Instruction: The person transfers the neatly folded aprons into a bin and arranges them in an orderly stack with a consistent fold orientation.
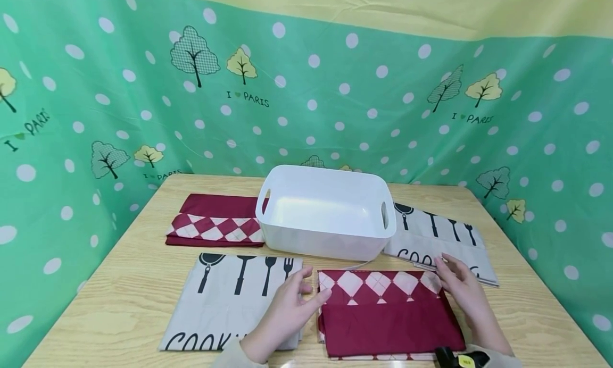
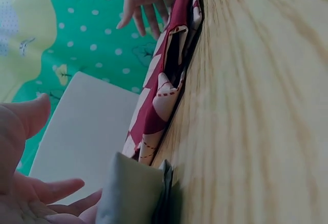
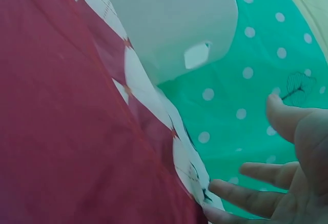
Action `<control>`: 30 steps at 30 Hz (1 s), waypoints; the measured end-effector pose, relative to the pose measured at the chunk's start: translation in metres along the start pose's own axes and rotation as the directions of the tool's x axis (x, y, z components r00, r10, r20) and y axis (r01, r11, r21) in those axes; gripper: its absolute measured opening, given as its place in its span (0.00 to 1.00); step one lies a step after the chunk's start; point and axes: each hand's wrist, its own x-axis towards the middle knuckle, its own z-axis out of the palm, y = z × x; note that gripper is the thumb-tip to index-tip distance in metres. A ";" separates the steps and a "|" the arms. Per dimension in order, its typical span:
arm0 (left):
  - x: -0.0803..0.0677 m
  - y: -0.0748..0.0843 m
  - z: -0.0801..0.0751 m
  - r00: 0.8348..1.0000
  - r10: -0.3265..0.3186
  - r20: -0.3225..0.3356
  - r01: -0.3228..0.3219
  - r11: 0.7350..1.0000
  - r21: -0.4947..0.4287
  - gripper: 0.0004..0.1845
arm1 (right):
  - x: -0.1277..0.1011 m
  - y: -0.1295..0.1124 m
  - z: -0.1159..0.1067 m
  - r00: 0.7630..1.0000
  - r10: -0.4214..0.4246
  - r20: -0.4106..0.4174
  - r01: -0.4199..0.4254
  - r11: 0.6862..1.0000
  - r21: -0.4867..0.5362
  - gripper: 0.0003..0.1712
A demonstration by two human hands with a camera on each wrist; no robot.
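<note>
A folded dark red cloth (image 1: 392, 325) with a band of pale diamonds along its far edge lies at the front, between my two hands. My left hand (image 1: 289, 307) hovers by its left corner, fingers spread and holding nothing. Under that hand lies a folded grey cloth (image 1: 217, 312) printed with black utensils and lettering. On the other side, my right hand (image 1: 462, 288) is at the red cloth's right far corner, its fingers (image 3: 251, 198) loosely extended; whether they touch the cloth I cannot tell. In the left wrist view, the red cloth's folded layers (image 2: 169, 85) show from the side.
A white plastic basket (image 1: 311, 243) with handle holes stands at the back centre. Another folded red diamond cloth (image 1: 215, 219) lies to its left, and another grey printed cloth (image 1: 440, 240) to its right. A green dotted curtain (image 1: 306, 118) hangs behind the wooden table (image 1: 115, 304).
</note>
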 end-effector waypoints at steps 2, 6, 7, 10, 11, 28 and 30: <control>0.001 -0.001 0.001 1.000 -0.001 -0.001 0.001 1.000 -0.010 0.39 | 0.003 0.003 -0.004 1.000 0.017 0.002 -0.017 1.000 -0.008 0.51; 0.001 -0.002 0.003 1.000 -0.002 -0.005 0.002 1.000 -0.022 0.38 | 0.007 0.008 -0.012 0.998 0.069 0.001 -0.069 0.998 -0.006 0.52; 0.002 -0.002 0.003 1.000 -0.002 -0.006 0.002 1.000 -0.023 0.38 | 0.008 0.009 -0.013 0.997 0.075 0.003 -0.075 0.997 -0.002 0.53; 0.001 -0.002 0.003 1.000 -0.009 -0.004 0.008 1.000 -0.026 0.38 | 0.008 0.012 -0.015 0.997 0.071 0.015 -0.071 0.997 -0.010 0.52; 0.001 -0.002 0.003 1.000 -0.017 0.002 0.017 0.999 -0.028 0.38 | 0.008 0.012 -0.016 0.998 0.066 0.020 -0.065 0.998 -0.016 0.51; 0.003 -0.006 0.002 0.998 -0.008 0.064 0.017 0.990 -0.143 0.34 | 0.009 0.017 -0.019 0.990 0.120 0.081 -0.115 0.992 -0.059 0.51; 0.004 -0.008 0.002 0.998 -0.022 0.067 0.033 0.985 -0.171 0.34 | 0.009 0.018 -0.019 0.990 0.118 0.079 -0.114 0.992 -0.050 0.49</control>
